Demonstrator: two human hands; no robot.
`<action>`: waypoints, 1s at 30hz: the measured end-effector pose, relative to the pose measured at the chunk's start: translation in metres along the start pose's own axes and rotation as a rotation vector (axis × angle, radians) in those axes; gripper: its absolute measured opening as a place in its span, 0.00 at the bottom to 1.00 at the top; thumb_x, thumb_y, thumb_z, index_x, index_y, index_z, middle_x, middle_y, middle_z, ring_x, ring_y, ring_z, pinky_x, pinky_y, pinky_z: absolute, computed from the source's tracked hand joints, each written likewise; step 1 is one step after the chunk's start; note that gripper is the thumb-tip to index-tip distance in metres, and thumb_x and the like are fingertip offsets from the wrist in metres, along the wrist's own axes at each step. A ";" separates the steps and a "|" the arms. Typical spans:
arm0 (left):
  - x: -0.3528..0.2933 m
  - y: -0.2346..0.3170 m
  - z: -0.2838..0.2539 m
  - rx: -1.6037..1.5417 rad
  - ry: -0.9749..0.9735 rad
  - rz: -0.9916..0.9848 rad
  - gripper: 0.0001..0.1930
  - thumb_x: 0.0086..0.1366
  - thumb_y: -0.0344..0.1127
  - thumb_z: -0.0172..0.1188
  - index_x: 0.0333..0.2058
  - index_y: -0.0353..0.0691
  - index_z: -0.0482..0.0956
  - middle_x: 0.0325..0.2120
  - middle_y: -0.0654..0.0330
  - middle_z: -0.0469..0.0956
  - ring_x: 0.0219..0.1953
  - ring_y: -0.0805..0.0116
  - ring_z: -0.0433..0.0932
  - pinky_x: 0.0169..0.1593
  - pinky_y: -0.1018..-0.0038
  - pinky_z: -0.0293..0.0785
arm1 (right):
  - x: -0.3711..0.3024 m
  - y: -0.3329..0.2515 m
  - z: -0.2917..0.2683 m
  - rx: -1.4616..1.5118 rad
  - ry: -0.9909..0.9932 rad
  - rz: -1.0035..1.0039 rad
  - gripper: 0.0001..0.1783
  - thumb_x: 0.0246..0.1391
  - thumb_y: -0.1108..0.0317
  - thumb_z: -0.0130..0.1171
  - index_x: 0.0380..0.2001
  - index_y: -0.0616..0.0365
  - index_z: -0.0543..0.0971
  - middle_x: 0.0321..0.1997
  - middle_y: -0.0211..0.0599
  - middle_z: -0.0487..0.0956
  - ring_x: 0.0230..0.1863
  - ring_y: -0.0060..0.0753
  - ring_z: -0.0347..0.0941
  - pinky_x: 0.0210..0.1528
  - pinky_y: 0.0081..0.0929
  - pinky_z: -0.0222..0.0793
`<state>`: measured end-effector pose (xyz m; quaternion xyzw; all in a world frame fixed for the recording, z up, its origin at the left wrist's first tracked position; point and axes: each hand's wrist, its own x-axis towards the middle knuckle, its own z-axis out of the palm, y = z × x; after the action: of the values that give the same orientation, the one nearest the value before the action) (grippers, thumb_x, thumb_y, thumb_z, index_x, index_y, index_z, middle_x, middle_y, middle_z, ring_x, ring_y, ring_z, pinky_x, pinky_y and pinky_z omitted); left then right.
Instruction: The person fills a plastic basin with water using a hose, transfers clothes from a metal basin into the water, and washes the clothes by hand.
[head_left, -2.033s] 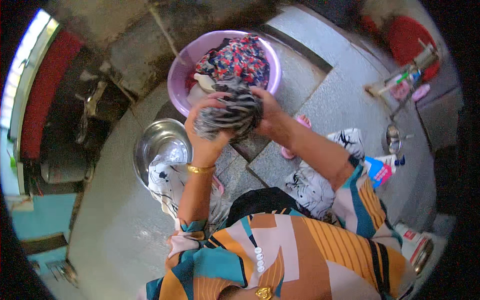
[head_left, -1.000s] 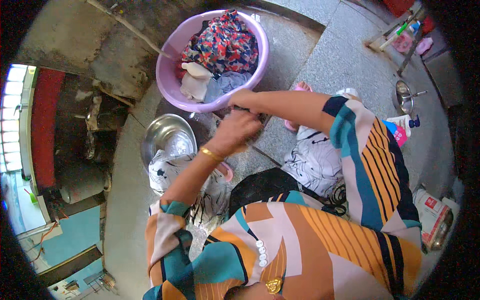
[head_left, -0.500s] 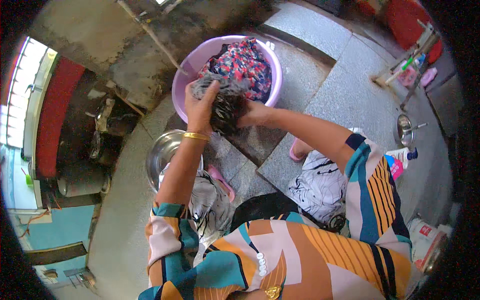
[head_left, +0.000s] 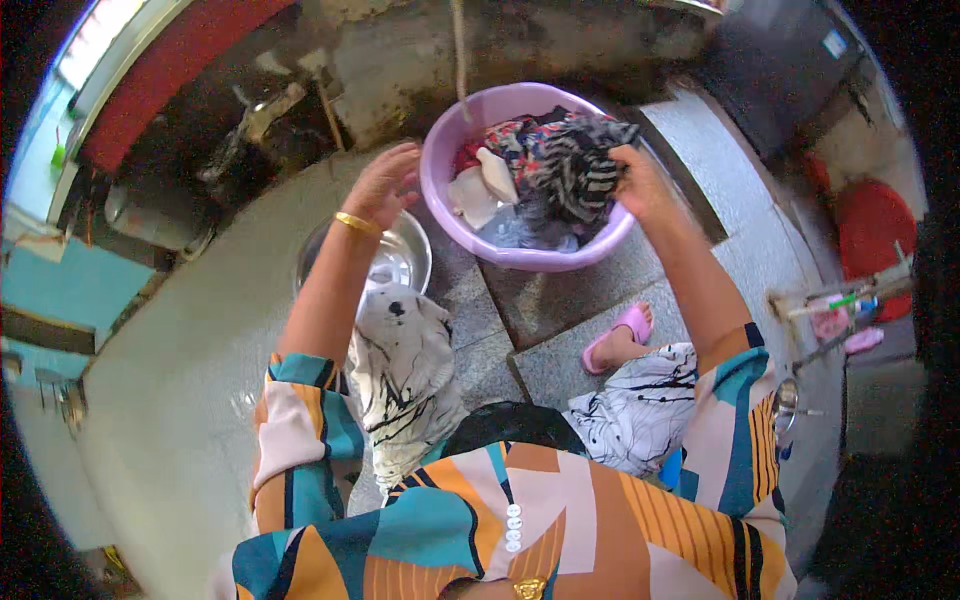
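Observation:
A lilac plastic basin [head_left: 437,193] stands on the floor in front of me with wet clothes inside. At its right side my right hand [head_left: 643,187] is closed on a black-and-grey patterned cloth [head_left: 580,180], which rests over the other laundry. Red, navy and white printed fabric [head_left: 520,140] shows behind that cloth. White pieces [head_left: 478,195] lie at the left of the basin, with greyish water or cloth near the front. My left hand [head_left: 385,188] is off the basin's left rim, fingers apart and holding nothing, above a shiny metal bowl [head_left: 412,250].
My pink slipper [head_left: 632,325] is on the grey tiled floor [head_left: 560,310], and a stick [head_left: 459,50] leans by the basin's back rim. Dark pots [head_left: 225,150] sit at the left. A red round object [head_left: 872,230] and a metal bowl [head_left: 786,405] are at the right.
My left hand has let go of the dark cloth and moved left, away from the basin. My right hand has carried the cloth to the basin's right side. The view has turned.

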<state>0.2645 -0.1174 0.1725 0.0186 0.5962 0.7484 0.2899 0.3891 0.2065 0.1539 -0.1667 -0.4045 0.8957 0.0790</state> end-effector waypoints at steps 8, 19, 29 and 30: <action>-0.029 -0.196 -0.289 -0.283 0.536 -0.145 0.08 0.47 0.37 0.56 0.26 0.45 0.70 0.23 0.66 0.68 0.28 0.70 0.65 0.34 0.64 0.61 | 0.077 0.013 -0.081 -0.713 -0.099 -0.118 0.18 0.43 0.61 0.56 0.32 0.65 0.70 0.27 0.40 0.73 0.33 0.37 0.72 0.33 0.26 0.67; -0.073 -0.370 -0.299 -1.207 0.789 -0.316 0.15 0.52 0.31 0.54 0.40 0.36 0.68 0.40 0.56 0.70 0.42 0.61 0.70 0.45 0.66 0.69 | -0.018 0.114 -0.076 -0.554 0.178 0.678 0.15 0.47 0.67 0.50 0.40 0.60 0.68 0.32 0.34 0.73 0.31 0.27 0.71 0.32 0.24 0.70; -0.051 -0.288 -0.306 -0.712 0.886 -0.372 0.08 0.51 0.32 0.50 0.29 0.34 0.68 0.27 0.53 0.69 0.27 0.62 0.69 0.26 0.70 0.68 | -0.028 0.124 -0.037 -0.679 0.053 0.604 0.19 0.46 0.70 0.49 0.43 0.62 0.66 0.32 0.34 0.73 0.31 0.26 0.71 0.33 0.21 0.69; -0.046 -0.268 -0.295 -0.705 0.870 -0.370 0.08 0.51 0.32 0.50 0.29 0.34 0.68 0.27 0.53 0.69 0.27 0.62 0.69 0.26 0.70 0.68 | -0.029 0.122 -0.035 -0.688 0.064 0.594 0.20 0.46 0.70 0.49 0.44 0.62 0.65 0.33 0.35 0.73 0.31 0.26 0.71 0.33 0.22 0.69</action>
<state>0.3034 -0.3658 -0.1401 -0.4920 0.3690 0.7772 0.1333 0.4277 0.1425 0.0478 -0.3195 -0.6105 0.6875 -0.2290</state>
